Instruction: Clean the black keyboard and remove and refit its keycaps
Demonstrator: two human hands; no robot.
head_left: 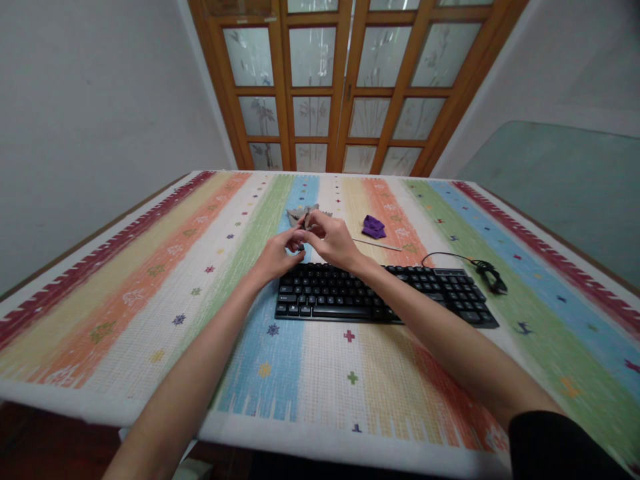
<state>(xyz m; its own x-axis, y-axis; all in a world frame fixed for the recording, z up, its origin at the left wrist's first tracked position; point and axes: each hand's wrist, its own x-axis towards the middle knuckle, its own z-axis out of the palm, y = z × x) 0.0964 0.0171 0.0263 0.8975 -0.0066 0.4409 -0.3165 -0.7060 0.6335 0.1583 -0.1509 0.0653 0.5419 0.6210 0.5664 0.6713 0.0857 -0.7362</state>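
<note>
My left hand [281,255] and my right hand [333,240] meet above the upper left corner of a black keyboard [345,311]. The fingers of my left hand are closed around a small black piece [301,247], perhaps a keycap. Thumb and fingers of my right hand pinch together against it, with a small dark bit between them that I cannot make out. A grey cloth [295,215] with a jagged edge shows just behind the fingers; whether they touch it is unclear. The hands and right forearm hide part of the keys.
Beyond the keyboard lie a thin metal rod [380,245] and a crumpled purple cloth [373,227]. The keyboard's bundled cable [493,277] rests at its right. A striped cloth [165,300] covers the table. Wooden glazed doors [343,87] stand behind it.
</note>
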